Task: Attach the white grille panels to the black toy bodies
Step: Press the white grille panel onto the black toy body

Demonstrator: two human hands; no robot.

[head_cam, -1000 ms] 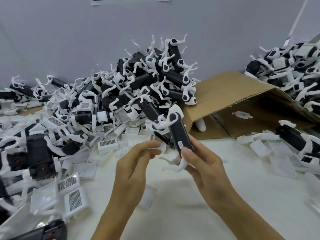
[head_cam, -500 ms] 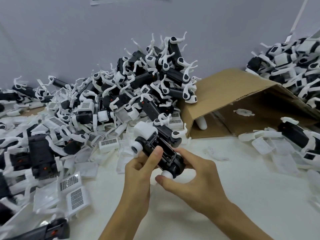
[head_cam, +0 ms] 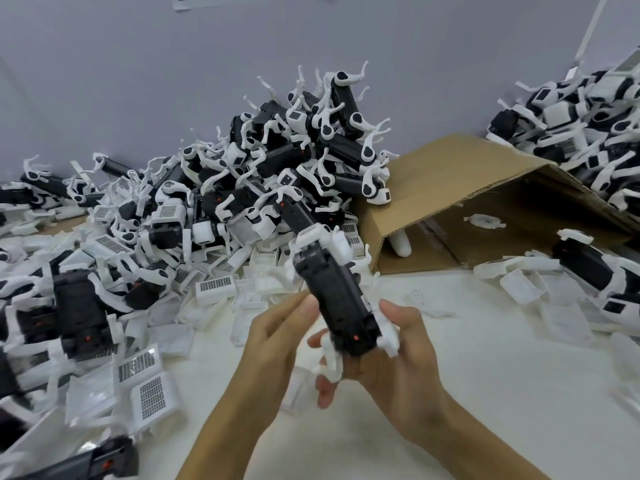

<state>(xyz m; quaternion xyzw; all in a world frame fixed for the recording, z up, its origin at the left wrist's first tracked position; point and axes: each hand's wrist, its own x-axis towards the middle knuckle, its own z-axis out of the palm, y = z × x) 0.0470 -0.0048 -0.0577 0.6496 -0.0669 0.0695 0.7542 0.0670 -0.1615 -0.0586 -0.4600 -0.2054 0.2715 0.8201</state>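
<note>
A black toy body [head_cam: 334,296] with white legs is tilted up in the middle of the view, its near end low and its far end raised. My right hand [head_cam: 398,355] grips its near end from below, fingers curled round it. My left hand [head_cam: 277,334] touches the body's left side with nearly straight fingers. White grille panels [head_cam: 150,393] lie loose on the table at the left, one more [head_cam: 214,285] beside the big heap. The picture is blurred around the toy.
A tall heap of black-and-white toy bodies [head_cam: 294,161] fills the left and the middle back. An open cardboard box [head_cam: 467,209] lies on its side at the right, with more toys [head_cam: 588,112] behind it and one [head_cam: 588,268] before it. White table [head_cam: 485,393] underneath.
The toy body has swung from lying crosswise between both hands to pointing up and away. My left hand has let go of its grip and now only touches the side.
</note>
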